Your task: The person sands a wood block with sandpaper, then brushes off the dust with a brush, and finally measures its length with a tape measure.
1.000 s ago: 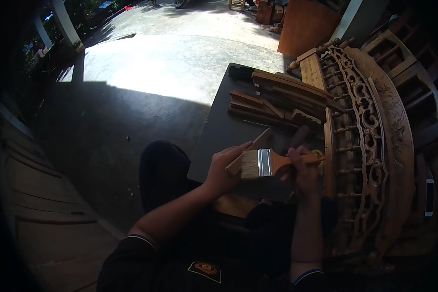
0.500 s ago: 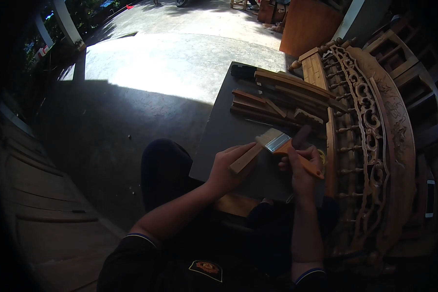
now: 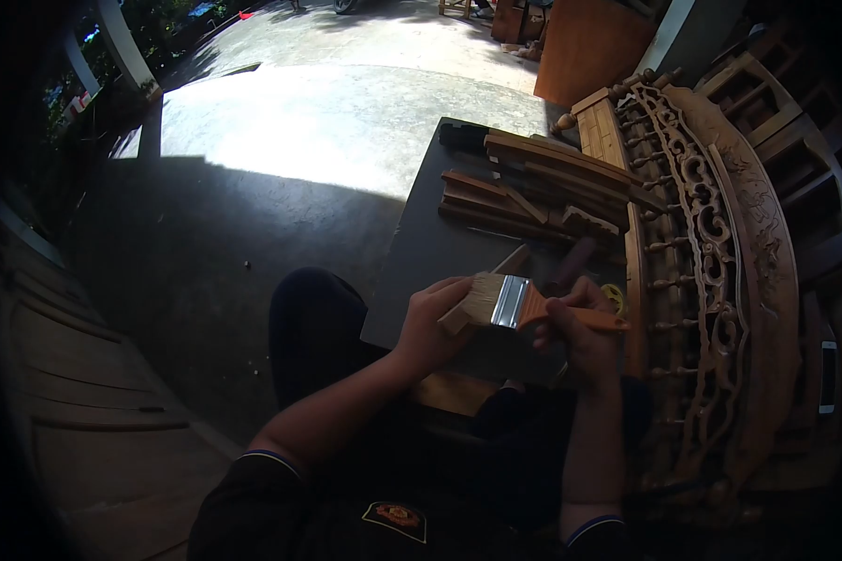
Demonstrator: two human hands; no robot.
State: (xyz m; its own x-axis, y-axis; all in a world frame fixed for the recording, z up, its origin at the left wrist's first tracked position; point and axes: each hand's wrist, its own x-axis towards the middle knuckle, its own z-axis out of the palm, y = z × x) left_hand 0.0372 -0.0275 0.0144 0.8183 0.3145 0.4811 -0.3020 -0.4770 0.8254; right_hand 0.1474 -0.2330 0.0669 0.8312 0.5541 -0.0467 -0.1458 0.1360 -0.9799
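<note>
My left hand (image 3: 432,325) is closed around a short wooden strip (image 3: 457,319), held slantwise above a dark tabletop (image 3: 398,271). In my right hand (image 3: 585,329) is a paintbrush (image 3: 510,301) with an orange handle, a shiny metal band and pale bristles. The bristles lie across the strip, close to my left fingers, and cover its middle. Beyond both hands, several brown wooden mouldings (image 3: 496,204) are stacked on the tabletop. A dark purplish object (image 3: 571,264) lies just past my right hand, and a yellow ring-shaped item (image 3: 614,296) shows beside it.
A carved wooden panel with turned spindles (image 3: 711,243) stands along the right of the table. A white phone (image 3: 827,377) rests farther right. Wooden door panels (image 3: 94,411) lie at left. A wooden board (image 3: 594,51) stands behind, on the concrete floor (image 3: 281,112).
The paintbrush has swung down and left along the wooden strip, from its far end toward the near end. My right hand has turned with it; my left hand keeps its hold.
</note>
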